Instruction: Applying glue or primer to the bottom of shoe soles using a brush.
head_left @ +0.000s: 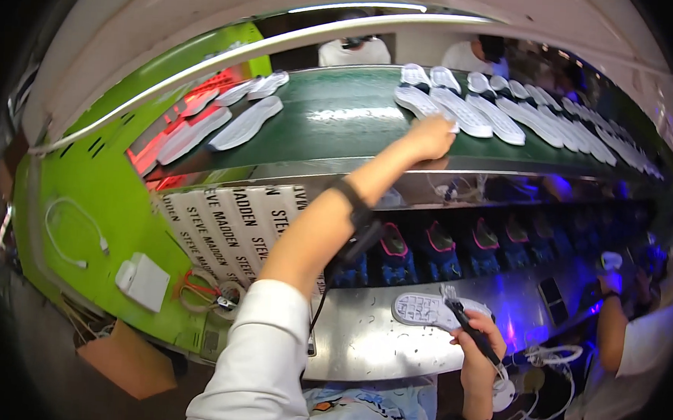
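Note:
My left hand (431, 137) reaches across to the green conveyor belt, its fingers curled at the near end of a white shoe sole (415, 100), the leftmost of a row. My right hand (483, 341) is closed around a black-handled brush (476, 333) with pale bristles. Beneath those bristles, another white sole (419, 309) lies on the metal bench (367, 345), its gridded face up; my hand and the brush cover part of it. Dark crumbs are scattered around this sole.
More soles (247, 123) lie at the belt's left end beside red pieces. Below the belt stand several dark shoe uppers (397, 251) with pink edges. A lettered white bag (233, 220), tape rolls (203, 290) and a white charger (142, 280) sit leftward. Another person's arm (612, 323) works at right.

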Motion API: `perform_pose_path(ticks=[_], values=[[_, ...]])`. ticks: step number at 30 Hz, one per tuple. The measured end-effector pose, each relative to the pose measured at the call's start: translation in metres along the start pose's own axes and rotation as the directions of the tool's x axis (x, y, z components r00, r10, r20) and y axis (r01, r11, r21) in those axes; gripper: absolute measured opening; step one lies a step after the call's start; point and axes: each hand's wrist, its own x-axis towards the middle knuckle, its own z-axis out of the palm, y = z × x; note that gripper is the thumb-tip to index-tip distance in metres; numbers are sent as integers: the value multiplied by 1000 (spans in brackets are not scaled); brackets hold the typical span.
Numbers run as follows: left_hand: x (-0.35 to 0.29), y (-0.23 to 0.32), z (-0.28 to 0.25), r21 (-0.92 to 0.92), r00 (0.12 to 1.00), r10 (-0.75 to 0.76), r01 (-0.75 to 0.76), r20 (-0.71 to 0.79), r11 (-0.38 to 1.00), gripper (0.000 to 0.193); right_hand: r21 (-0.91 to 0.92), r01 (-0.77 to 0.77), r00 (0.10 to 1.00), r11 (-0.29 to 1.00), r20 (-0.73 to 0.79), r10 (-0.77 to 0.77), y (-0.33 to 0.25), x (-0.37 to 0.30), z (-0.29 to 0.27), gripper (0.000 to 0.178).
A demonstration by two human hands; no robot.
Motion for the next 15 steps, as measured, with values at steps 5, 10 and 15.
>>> perform_pose_path(ticks=[5,10,15], values=[[20,-18,-27,36,823,-340,398,-454,917,33,-73,-25,989,997,-146,15,8,-3,-41,29],[-55,-60,-83,-682,845,-518,458,134,570,36,-36,-85,991,996,-103,81,7,-8,-44,29],[-199,41,-101,-986,930,-357,130,85,105,61,194,-70,988,978,-125,95,6,-7,-63,31]])
